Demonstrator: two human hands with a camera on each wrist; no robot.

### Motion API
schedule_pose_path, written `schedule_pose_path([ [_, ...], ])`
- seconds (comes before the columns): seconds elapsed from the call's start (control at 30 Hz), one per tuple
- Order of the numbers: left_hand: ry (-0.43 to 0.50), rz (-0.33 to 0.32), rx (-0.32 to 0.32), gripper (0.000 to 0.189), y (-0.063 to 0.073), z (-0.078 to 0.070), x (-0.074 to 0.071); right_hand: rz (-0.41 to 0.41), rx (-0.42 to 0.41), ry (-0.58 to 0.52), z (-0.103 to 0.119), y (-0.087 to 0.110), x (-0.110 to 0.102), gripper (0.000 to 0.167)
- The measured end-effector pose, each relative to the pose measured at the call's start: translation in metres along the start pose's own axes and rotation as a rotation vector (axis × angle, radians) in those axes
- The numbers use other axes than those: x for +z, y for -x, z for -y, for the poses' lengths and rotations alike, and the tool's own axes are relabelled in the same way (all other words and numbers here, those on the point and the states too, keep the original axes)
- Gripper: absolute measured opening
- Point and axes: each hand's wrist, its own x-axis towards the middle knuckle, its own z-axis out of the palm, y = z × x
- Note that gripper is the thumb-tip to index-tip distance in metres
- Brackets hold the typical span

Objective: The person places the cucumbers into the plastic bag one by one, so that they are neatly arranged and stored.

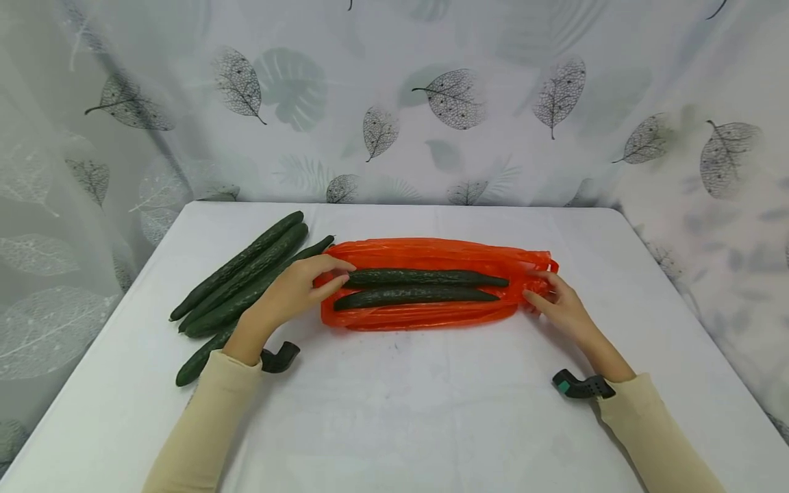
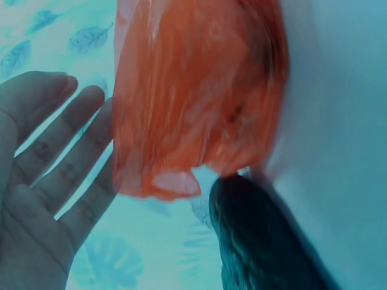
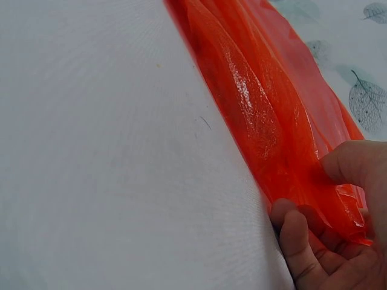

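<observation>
An orange-red plastic bag [image 1: 431, 253] lies stretched sideways across the table. Two dark green cucumbers, an upper one [image 1: 425, 277] and a lower one [image 1: 419, 296], lie lengthwise within its outline. At the bag's left end is my left hand [image 1: 298, 284]; the left wrist view shows this hand [image 2: 54, 163] with fingers extended and spread beside the plastic [image 2: 193, 90]. My right hand [image 1: 564, 308] holds the gathered right end of the bag, and in the right wrist view its thumb and curled fingers [image 3: 296, 235] pinch the crumpled plastic [image 3: 260, 109].
Several more cucumbers [image 1: 237, 274] lie slanted on the left of the white table [image 1: 419, 397], one partly behind my left forearm. A cucumber's tip [image 2: 233, 196] comes close to the bag's left end. A leaf-patterned curtain [image 1: 401, 103] hangs behind the table.
</observation>
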Motion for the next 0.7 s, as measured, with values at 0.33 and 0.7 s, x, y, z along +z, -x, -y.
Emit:
schedule_pose_path([
  [0.33, -0.017, -0.118, -0.017, 0.023, 0.017, 0.011, -0.017, 0.002, -0.015, 0.004, -0.003, -0.001, -0.001, 0.049],
  [0.7, -0.037, -0.099, -0.139, 0.022, 0.04, 0.033, -0.022, -0.002, -0.014, 0.007, 0.0, 0.0, 0.001, 0.049],
])
